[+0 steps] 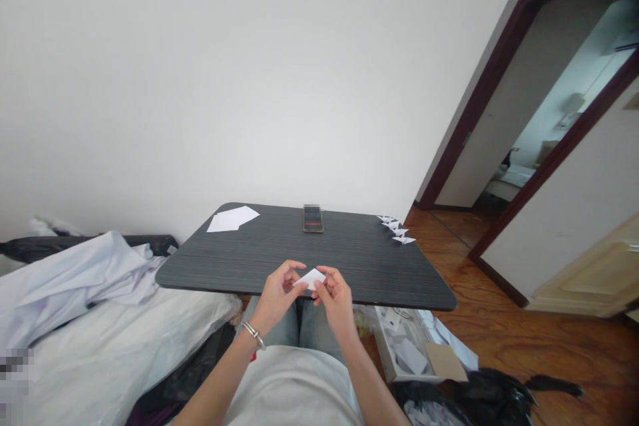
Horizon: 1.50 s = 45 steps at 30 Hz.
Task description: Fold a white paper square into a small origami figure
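Observation:
A small folded piece of white paper (311,277) is held up over the near edge of the dark table. My left hand (283,289) pinches its left corner between thumb and fingers. On the other side my right hand (333,291) grips the right part of the paper, thumb at its lower edge. The paper has a pointed top, like a flattened diamond or triangle; its lower part is partly covered by my thumbs. Several small folded paper cranes (397,229) stand in a row at the table's right back.
The dark table (210,266) also carries white paper sheets (232,218) at the back left and a phone (313,219) at the back middle. White cloth (110,273) lies to the left. A white box of papers (407,349) and black bags are on the floor at right.

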Each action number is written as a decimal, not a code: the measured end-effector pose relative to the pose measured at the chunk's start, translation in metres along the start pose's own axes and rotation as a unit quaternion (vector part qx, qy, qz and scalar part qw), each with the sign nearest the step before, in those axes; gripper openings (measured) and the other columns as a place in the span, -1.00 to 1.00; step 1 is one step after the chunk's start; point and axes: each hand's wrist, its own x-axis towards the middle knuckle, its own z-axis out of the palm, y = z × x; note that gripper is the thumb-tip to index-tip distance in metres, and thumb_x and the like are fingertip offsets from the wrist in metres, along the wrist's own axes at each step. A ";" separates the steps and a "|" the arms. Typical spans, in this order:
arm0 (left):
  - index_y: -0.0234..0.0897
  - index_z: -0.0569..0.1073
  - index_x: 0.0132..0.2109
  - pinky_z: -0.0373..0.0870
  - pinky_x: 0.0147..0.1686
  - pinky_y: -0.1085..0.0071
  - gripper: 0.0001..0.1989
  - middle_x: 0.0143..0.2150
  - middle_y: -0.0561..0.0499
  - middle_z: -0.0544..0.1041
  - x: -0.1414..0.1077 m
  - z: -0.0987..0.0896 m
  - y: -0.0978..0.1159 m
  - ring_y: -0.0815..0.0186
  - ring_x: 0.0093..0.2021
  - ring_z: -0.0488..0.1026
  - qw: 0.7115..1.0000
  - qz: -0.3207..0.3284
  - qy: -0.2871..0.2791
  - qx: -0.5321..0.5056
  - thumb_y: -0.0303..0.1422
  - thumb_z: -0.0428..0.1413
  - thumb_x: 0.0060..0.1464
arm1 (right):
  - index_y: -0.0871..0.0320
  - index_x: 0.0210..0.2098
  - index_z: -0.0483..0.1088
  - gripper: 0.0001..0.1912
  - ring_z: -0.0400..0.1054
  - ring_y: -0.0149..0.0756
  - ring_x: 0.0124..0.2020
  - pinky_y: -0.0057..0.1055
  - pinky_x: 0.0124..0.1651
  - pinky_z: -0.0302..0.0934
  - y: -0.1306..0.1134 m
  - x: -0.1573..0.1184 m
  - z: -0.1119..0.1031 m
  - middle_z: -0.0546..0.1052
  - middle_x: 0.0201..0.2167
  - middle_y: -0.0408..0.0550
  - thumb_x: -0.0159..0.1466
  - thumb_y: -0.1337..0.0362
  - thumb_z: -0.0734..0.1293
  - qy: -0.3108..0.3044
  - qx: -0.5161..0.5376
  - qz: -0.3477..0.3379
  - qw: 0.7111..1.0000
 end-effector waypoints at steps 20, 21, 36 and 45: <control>-0.37 0.34 -0.51 0.10 -0.53 0.55 -0.69 -0.59 0.10 0.28 0.000 -0.002 -0.002 0.45 -0.55 0.17 0.994 0.000 -0.026 0.102 -0.23 -0.04 0.03 | 0.21 -0.47 0.34 -0.79 0.19 -0.46 -0.64 -0.58 -0.64 0.05 0.002 0.001 -0.004 0.35 -0.66 -0.18 0.11 0.16 0.26 0.012 -0.072 0.010 0.997; -0.37 0.34 -0.51 0.11 -0.52 0.55 -0.69 -0.59 0.10 0.28 0.000 -0.001 -0.003 0.44 -0.54 0.17 0.994 0.003 -0.028 0.108 -0.23 -0.05 0.04 | 0.21 -0.50 0.33 -0.78 0.16 -0.47 -0.65 -0.58 -0.65 0.03 0.001 0.001 -0.005 0.32 -0.69 -0.20 0.12 0.17 0.26 0.013 -0.076 0.008 0.997; -0.34 0.35 -0.49 0.16 -0.52 0.54 -0.70 -0.58 0.06 0.40 -0.002 -0.001 0.001 0.40 -0.54 0.29 0.994 -0.030 -0.013 0.100 -0.21 -0.04 0.03 | 0.19 -0.58 0.25 -0.75 0.04 -0.50 -0.67 -0.55 -0.62 -0.08 0.001 0.001 -0.007 0.21 -0.71 -0.26 0.16 0.20 0.23 0.045 -0.096 -0.040 0.994; -0.31 0.26 -0.54 0.12 -0.55 0.54 -0.71 -0.63 0.10 0.36 -0.002 -0.002 -0.004 0.43 -0.60 0.23 0.989 -0.023 0.027 0.144 -0.22 -0.04 0.03 | 0.20 -0.55 0.32 -0.78 0.14 -0.46 -0.62 -0.55 -0.60 0.00 0.001 0.005 -0.010 0.30 -0.66 -0.20 0.11 0.18 0.27 0.043 -0.068 -0.014 0.997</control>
